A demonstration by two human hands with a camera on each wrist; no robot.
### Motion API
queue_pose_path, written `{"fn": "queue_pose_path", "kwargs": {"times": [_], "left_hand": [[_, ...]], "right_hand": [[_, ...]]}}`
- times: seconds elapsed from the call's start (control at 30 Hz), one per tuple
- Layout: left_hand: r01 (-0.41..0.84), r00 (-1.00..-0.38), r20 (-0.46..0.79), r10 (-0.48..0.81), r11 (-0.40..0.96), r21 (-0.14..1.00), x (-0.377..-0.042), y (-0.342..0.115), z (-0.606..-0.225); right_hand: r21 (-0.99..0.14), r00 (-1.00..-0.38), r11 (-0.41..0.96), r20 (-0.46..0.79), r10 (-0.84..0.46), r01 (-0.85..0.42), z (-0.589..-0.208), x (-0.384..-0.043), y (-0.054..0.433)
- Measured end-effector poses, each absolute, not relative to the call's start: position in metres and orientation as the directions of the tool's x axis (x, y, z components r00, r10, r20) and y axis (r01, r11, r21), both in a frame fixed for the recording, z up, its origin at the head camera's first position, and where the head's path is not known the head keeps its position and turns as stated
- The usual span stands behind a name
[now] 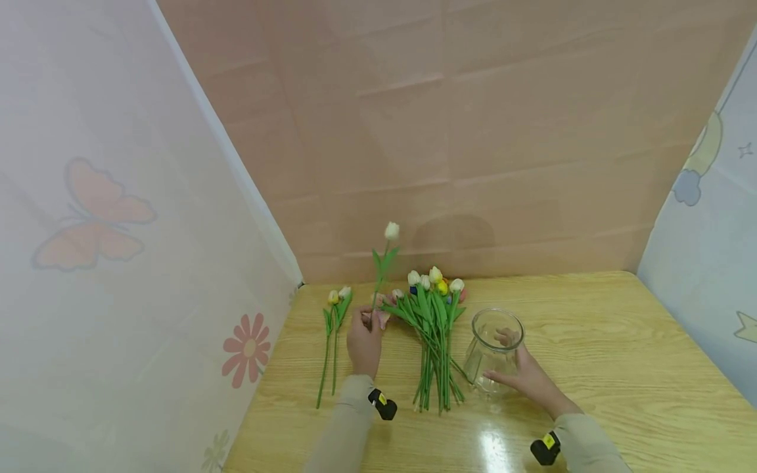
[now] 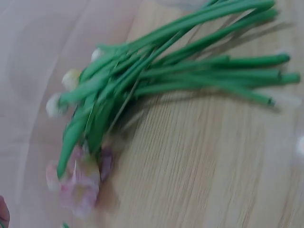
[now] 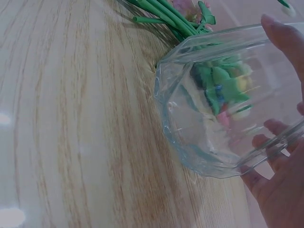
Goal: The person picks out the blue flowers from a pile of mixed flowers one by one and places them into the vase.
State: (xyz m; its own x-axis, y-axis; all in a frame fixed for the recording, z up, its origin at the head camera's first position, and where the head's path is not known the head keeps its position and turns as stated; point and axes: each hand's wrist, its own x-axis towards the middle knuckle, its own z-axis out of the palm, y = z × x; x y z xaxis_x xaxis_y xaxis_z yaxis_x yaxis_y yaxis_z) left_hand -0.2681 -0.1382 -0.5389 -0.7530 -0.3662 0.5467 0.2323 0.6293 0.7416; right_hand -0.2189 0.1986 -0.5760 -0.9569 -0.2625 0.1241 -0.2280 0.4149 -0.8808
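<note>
My left hand (image 1: 363, 341) pinches the green stem of a white tulip (image 1: 391, 231), which stands upright above the table. Only a fingertip of that hand shows at the left wrist view's edge. With my right hand (image 1: 529, 378) I hold a clear glass vase (image 1: 492, 358), thumb on the near side and fingers round the far side. Through its glass, in the right wrist view, tulip heads appear behind. Between the hands lies a bunch of tulips (image 1: 436, 322) with white and yellow heads, stems toward me; pink flowers (image 2: 80, 190) lie beside it.
Left of my left hand, a yellow tulip (image 1: 334, 297) and a white tulip (image 1: 345, 293) lie on the wooden table (image 1: 591, 341). A brown sheet (image 1: 532, 164) hangs behind the table's far edge, with patterned sheets (image 1: 177, 230) at both sides.
</note>
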Motion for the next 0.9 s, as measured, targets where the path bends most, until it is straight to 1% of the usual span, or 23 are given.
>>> {"fn": "queue_pose_path", "kwargs": {"times": [0.17, 0.33, 0.5, 0.6, 0.77, 0.9], "left_hand": [[0.121, -0.782, 0.402, -0.476, 0.517, 0.847, -0.27, -0.165, -0.546], [-0.032, -0.807, 0.262, -0.529, 0.482, 0.876, -0.267, -0.186, -0.56], [-0.167, -0.855, 0.128, -0.503, 0.5, 0.85, -0.262, -0.2, -0.573], [-0.212, -0.872, 0.079, -0.483, 0.518, 0.829, -0.259, -0.204, -0.579], [-0.263, -0.881, 0.03, -0.472, 0.541, 0.799, -0.257, -0.208, -0.585], [-0.296, -0.875, 0.021, -0.483, 0.569, 0.768, -0.255, -0.21, -0.588]], "right_hand": [[-0.88, -0.957, 0.417, 0.126, -0.263, -0.23, -0.575, -0.218, 0.198], [-0.877, -0.956, 0.419, 0.128, -0.264, -0.233, -0.574, -0.217, 0.198], [-0.883, -0.957, 0.407, 0.133, -0.257, -0.232, -0.572, -0.216, 0.197], [-0.887, -0.957, 0.403, 0.129, -0.259, -0.228, -0.571, -0.216, 0.197], [-0.887, -0.957, 0.402, 0.127, -0.262, -0.227, -0.571, -0.216, 0.197], [-0.888, -0.956, 0.4, 0.123, -0.267, -0.226, -0.571, -0.216, 0.197]]}}
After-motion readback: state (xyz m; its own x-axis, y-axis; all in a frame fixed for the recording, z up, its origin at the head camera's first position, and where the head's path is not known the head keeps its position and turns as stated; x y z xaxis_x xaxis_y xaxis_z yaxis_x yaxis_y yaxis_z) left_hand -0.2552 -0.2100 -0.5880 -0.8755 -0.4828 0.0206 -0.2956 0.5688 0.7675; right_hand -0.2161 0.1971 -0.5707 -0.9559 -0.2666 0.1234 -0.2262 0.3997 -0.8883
